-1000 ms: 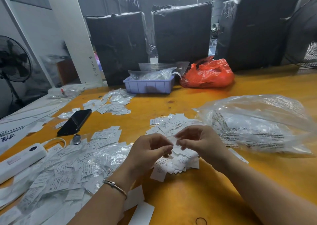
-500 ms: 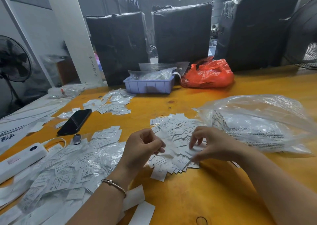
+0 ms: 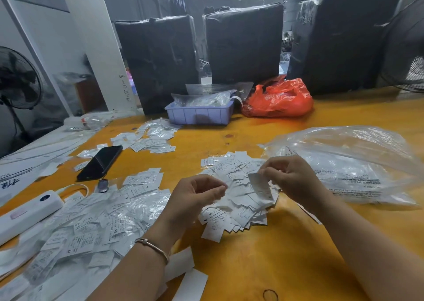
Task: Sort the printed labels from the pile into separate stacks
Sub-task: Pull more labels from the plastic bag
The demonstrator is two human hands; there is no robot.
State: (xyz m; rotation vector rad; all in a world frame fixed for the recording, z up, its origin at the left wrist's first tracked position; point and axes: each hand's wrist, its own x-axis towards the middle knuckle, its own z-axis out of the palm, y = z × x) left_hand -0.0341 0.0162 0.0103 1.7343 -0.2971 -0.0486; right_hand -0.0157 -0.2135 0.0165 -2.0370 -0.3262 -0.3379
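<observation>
A loose pile of small white printed labels [image 3: 238,199] lies on the yellow table in front of me. My right hand [image 3: 291,176] hovers just above the pile and pinches one label [image 3: 260,186], lifted clear of the rest. My left hand [image 3: 195,197] floats above the pile's left edge with its fingers curled; whether it holds a label I cannot tell. More labels, some in clear sleeves, spread out at the near left [image 3: 91,222]. Smaller stacks lie further back [image 3: 149,140] and beside the phone [image 3: 144,179].
A black phone [image 3: 101,162] and a white power bank [image 3: 25,213] lie at the left. A clear plastic bag [image 3: 358,163] fills the right. A lilac tray [image 3: 199,114], an orange bag [image 3: 280,98] and black wrapped bales [image 3: 243,41] stand behind. A rubber band [image 3: 270,295] lies near the front edge.
My right hand went down onto the pile half a second ago and has now risen again with one label pinched. My left hand stayed close to the pile's left side.
</observation>
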